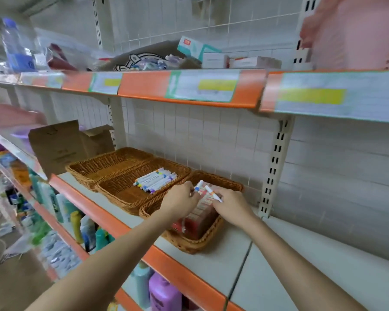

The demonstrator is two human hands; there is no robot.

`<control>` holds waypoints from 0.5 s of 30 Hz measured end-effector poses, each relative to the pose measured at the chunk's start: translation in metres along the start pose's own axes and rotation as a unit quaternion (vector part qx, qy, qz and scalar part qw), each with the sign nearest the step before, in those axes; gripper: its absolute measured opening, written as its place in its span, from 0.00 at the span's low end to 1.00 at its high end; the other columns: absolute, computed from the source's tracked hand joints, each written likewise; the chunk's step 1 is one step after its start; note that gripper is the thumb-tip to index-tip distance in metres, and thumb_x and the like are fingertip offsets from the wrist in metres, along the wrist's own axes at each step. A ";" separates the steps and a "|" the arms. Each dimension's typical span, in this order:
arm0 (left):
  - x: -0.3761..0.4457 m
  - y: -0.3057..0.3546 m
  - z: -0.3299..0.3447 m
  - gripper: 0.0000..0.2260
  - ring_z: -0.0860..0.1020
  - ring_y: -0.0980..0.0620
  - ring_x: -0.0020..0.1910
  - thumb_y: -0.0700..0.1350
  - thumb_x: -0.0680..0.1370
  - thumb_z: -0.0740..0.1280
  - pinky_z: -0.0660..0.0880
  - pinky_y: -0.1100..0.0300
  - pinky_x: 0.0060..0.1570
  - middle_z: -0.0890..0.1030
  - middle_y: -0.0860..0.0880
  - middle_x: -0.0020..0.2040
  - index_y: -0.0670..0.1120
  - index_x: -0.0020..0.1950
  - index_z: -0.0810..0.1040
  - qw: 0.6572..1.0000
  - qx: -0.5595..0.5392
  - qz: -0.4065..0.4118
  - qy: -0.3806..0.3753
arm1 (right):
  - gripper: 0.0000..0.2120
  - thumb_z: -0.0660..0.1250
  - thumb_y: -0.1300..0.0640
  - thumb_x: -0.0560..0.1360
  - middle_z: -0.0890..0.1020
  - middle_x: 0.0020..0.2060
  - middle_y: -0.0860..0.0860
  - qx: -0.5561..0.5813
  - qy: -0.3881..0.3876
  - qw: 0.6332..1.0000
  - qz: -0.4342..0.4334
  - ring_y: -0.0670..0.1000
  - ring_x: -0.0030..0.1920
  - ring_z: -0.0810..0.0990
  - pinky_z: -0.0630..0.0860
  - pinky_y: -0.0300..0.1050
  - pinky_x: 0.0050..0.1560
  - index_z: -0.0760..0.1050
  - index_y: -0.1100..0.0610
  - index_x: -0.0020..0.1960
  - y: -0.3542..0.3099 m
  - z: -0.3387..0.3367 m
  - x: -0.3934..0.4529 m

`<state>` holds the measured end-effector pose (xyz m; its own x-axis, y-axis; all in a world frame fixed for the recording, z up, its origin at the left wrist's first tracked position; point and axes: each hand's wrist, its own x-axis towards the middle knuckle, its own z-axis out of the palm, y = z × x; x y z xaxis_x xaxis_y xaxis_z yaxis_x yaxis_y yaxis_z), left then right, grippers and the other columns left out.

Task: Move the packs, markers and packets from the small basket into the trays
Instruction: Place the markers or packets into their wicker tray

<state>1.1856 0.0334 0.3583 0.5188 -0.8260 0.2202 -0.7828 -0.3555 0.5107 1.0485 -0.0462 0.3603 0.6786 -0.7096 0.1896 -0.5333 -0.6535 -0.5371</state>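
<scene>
Three wicker trays sit side by side on the shelf (211, 263). The left tray (103, 163) looks bare. The middle tray (126, 191) holds a bunch of markers (155, 180), lying toward its 1 o'clock corner. The right tray (195, 244) holds red packs (197, 221). Both hands are over the right tray. The left hand (180, 199) pinches a white marker (198, 185) with a blue band. The right hand (231, 206) pinches another marker (212, 193), at 3 o'clock from the first one.
</scene>
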 end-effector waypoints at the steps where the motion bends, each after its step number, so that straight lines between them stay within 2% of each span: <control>1: 0.007 -0.009 -0.002 0.08 0.77 0.50 0.39 0.51 0.80 0.59 0.72 0.54 0.36 0.78 0.48 0.41 0.47 0.51 0.72 1.000 0.001 0.005 -0.002 | 0.17 0.60 0.58 0.77 0.82 0.52 0.56 0.000 0.004 1.000 -0.003 0.56 0.47 0.78 0.70 0.44 0.38 0.76 0.53 0.65 -0.007 0.006 0.007; 4: 0.029 -0.039 -0.013 0.09 0.78 0.46 0.45 0.50 0.80 0.58 0.68 0.57 0.38 0.79 0.46 0.44 0.46 0.49 0.72 1.000 0.003 0.014 -0.004 | 0.15 0.60 0.57 0.77 0.82 0.53 0.54 0.000 0.021 1.000 0.008 0.56 0.53 0.79 0.75 0.47 0.50 0.76 0.54 0.62 -0.032 0.025 0.030; 7: 0.049 -0.075 -0.032 0.12 0.78 0.45 0.47 0.50 0.80 0.59 0.65 0.57 0.39 0.81 0.43 0.50 0.43 0.53 0.74 1.000 -0.002 0.024 -0.002 | 0.16 0.60 0.55 0.78 0.82 0.51 0.53 -0.011 0.016 1.000 0.019 0.55 0.48 0.79 0.69 0.44 0.42 0.75 0.51 0.64 -0.059 0.048 0.056; 11: 0.076 -0.127 -0.055 0.11 0.79 0.44 0.42 0.51 0.77 0.60 0.72 0.55 0.39 0.81 0.46 0.40 0.45 0.50 0.75 1.000 0.007 0.015 -0.011 | 0.18 0.59 0.52 0.77 0.82 0.48 0.53 -0.031 0.020 0.998 0.044 0.56 0.48 0.80 0.67 0.44 0.36 0.74 0.48 0.66 -0.090 0.076 0.087; 13: 0.088 -0.147 -0.063 0.09 0.79 0.43 0.38 0.51 0.77 0.61 0.75 0.55 0.36 0.82 0.45 0.40 0.46 0.50 0.74 1.000 0.007 0.013 -0.014 | 0.18 0.59 0.52 0.78 0.82 0.53 0.54 -0.049 0.012 0.997 0.052 0.56 0.51 0.80 0.71 0.44 0.40 0.73 0.49 0.67 -0.102 0.086 0.098; 15: 0.100 -0.162 -0.068 0.10 0.77 0.44 0.36 0.51 0.77 0.62 0.71 0.58 0.32 0.80 0.46 0.39 0.46 0.51 0.75 1.000 0.014 0.011 -0.009 | 0.18 0.58 0.52 0.78 0.81 0.57 0.55 -0.069 0.011 0.996 0.060 0.58 0.55 0.79 0.72 0.44 0.45 0.73 0.50 0.67 -0.109 0.091 0.108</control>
<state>1.3879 0.0381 0.3536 0.4959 -0.8412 0.2155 -0.8031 -0.3499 0.4822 1.2259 -0.0272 0.3643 0.5953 -0.7896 0.1487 -0.6754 -0.5920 -0.4397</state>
